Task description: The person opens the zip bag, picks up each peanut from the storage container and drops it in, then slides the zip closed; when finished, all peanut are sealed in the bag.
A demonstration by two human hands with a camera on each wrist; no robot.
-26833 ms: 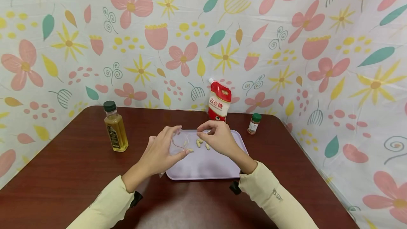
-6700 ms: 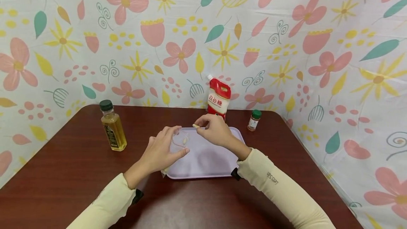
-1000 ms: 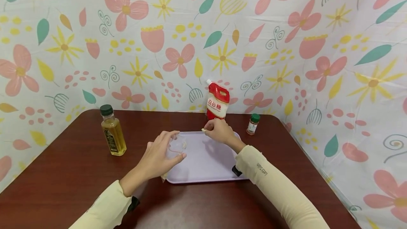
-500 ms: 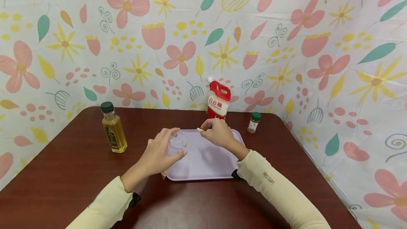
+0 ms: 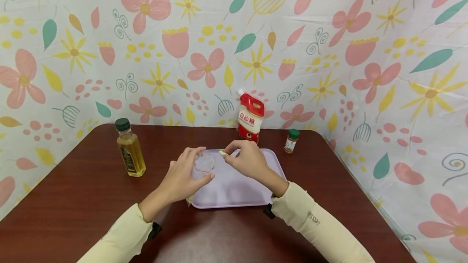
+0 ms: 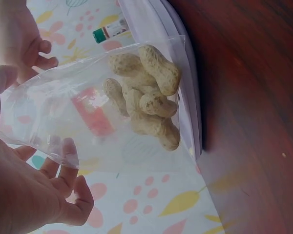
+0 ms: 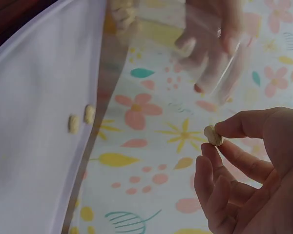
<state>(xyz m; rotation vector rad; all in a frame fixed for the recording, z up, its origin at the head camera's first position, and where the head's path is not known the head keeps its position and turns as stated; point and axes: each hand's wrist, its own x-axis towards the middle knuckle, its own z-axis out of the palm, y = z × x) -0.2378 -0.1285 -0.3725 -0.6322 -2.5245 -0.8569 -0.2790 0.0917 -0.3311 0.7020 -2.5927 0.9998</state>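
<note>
My left hand (image 5: 179,177) holds a clear plastic bag (image 6: 53,112) by its mouth, thumb and fingers spread apart to keep it wide. Several unshelled peanuts (image 6: 158,68) sit at the bag's bottom, which hangs by the tray edge. My right hand (image 5: 250,159) pinches one peanut (image 7: 213,136) between thumb and fingertips, a short way right of the bag's mouth and apart from it. Below is a pale purple tray (image 5: 234,198). Two loose peanuts (image 7: 73,124) lie on it in the right wrist view; in the head view my right hand seems to hide them.
On the dark wooden table (image 5: 73,198), an oil bottle (image 5: 131,153) with a dark green cap stands left. A red and white sugar pouch (image 5: 250,119) stands behind the tray. A small green-capped spice jar (image 5: 291,142) is at the back right. Flowered cloth (image 5: 204,52) hangs behind.
Over the last second my right hand has moved left toward the bag with the peanut. Several peanuts seen on the tray long before are gone from there. The left hand has stayed in place.
</note>
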